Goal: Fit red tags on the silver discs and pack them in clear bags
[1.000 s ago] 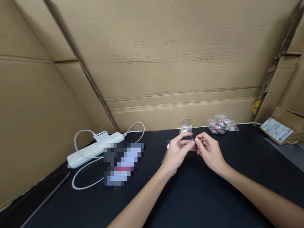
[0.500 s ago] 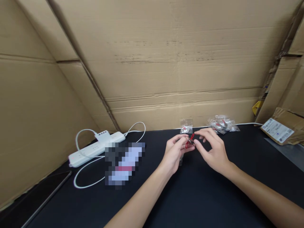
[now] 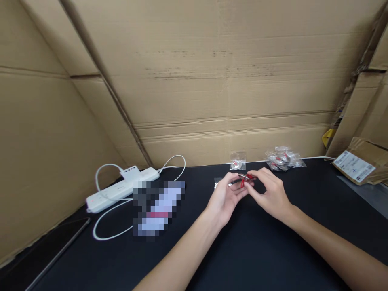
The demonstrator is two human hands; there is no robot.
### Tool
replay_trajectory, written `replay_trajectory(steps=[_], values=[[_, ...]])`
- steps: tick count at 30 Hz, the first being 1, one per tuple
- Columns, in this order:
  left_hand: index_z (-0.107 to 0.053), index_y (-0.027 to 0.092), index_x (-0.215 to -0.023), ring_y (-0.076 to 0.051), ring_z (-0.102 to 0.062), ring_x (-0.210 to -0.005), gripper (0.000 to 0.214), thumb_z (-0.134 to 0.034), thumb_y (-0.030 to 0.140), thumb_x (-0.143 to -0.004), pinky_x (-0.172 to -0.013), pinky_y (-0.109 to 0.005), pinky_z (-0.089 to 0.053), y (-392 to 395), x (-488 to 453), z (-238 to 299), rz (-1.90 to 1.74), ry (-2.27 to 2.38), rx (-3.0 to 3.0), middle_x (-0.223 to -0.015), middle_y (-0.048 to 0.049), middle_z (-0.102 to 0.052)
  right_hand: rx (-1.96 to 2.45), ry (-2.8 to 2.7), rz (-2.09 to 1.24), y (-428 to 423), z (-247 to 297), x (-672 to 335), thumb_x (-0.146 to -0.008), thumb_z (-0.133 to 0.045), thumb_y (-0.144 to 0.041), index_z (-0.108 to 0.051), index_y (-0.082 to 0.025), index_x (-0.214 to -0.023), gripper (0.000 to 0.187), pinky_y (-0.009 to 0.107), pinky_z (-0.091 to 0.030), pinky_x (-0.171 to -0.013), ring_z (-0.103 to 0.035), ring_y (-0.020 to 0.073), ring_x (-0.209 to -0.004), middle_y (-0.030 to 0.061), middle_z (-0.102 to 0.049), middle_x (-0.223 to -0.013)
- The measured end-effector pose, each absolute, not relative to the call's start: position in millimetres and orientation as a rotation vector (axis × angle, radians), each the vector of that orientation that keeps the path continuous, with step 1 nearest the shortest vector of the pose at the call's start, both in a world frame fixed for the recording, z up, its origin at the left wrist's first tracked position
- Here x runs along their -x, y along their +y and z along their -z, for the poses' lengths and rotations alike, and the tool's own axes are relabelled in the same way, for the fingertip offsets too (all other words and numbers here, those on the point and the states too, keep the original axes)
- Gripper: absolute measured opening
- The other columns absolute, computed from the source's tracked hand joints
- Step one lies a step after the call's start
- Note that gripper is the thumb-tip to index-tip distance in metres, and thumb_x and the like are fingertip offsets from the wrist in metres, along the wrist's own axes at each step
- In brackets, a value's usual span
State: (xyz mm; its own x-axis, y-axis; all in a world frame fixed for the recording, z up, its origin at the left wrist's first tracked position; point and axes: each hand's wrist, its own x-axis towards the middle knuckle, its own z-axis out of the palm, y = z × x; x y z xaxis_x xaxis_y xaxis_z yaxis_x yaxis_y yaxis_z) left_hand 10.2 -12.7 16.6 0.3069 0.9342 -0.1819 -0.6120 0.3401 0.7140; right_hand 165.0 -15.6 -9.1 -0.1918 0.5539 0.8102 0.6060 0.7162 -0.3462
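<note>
Between my hands, above the black table, is a small shiny metal disc (image 3: pixel 244 177) with a red cord (image 3: pixel 243 183) on it. My left hand (image 3: pixel 223 199) grips the disc's left edge between thumb and forefinger, its other fingers spread underneath. From the other side, my right hand (image 3: pixel 269 189) pinches the red cord near the disc; its fingertips partly cover both. Behind my left hand lies a clear plastic wrapper (image 3: pixel 217 182), mostly hidden. Farther back rests a clear bag (image 3: pixel 236 164) with a similar disc and red cord inside.
A pile of bagged discs (image 3: pixel 283 159) sits at the back right, before the cardboard wall (image 3: pixel 194 93). To the left are a white power strip (image 3: pixel 106 201) with looping cables, a blurred-out object (image 3: pixel 160 212) and a dark flat panel (image 3: pixel 57 250). A labelled cardboard package (image 3: pixel 360 163) lies far right.
My right hand's fingers have closed on the red cord, where they were apart from it before. The disc has shifted slightly up and tilted flatter. The wrapper behind my left hand now shows.
</note>
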Motion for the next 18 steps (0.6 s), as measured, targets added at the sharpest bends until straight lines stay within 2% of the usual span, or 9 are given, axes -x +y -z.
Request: replay_trajectory(steps=[7,11,18], values=[[-0.063,0.009,-0.087,-0.025,-0.072,-0.085,0.013,-0.058,0.021,-0.084,-0.091,-0.036,-0.053,-14.6,-13.5,-17.3,-1.1,0.647,-0.519,-0.085,-0.0167,-0.072,0.924,-1.865,0.082,-16.4,12.0,-163.8,-0.087,-0.064,-0.027,-0.061,-0.017,-0.11,0.026,0.038,-0.051,-0.076,-0.059,0.022,-0.083,0.0078,-0.065,-0.091],[-0.062,0.01,-0.086,-0.024,-0.072,-0.085,0.011,-0.057,0.019,-0.085,-0.091,-0.036,-0.053,-15.9,-13.8,-18.0,-1.104,0.614,-0.509,-0.085,-0.0165,-0.071,0.927,-1.839,0.061,-15.7,12.4,-164.2,-0.089,-0.06,-0.023,-0.062,-0.018,-0.107,0.019,0.037,-0.05,-0.076,-0.06,0.0204,-0.081,0.0071,-0.065,-0.09],[-0.062,0.009,-0.09,-0.025,-0.071,-0.09,0.014,-0.057,0.021,-0.085,-0.089,-0.035,-0.054,-15.1,-12.2,-17.9,-1.089,0.601,-0.531,-0.092,-0.0181,-0.071,0.928,-1.857,-0.054,-15.7,6.0,-162.9,-0.088,-0.057,-0.017,-0.064,-0.018,-0.103,0.017,0.036,-0.049,-0.075,-0.058,0.021,-0.082,0.0066,-0.065,-0.088]])
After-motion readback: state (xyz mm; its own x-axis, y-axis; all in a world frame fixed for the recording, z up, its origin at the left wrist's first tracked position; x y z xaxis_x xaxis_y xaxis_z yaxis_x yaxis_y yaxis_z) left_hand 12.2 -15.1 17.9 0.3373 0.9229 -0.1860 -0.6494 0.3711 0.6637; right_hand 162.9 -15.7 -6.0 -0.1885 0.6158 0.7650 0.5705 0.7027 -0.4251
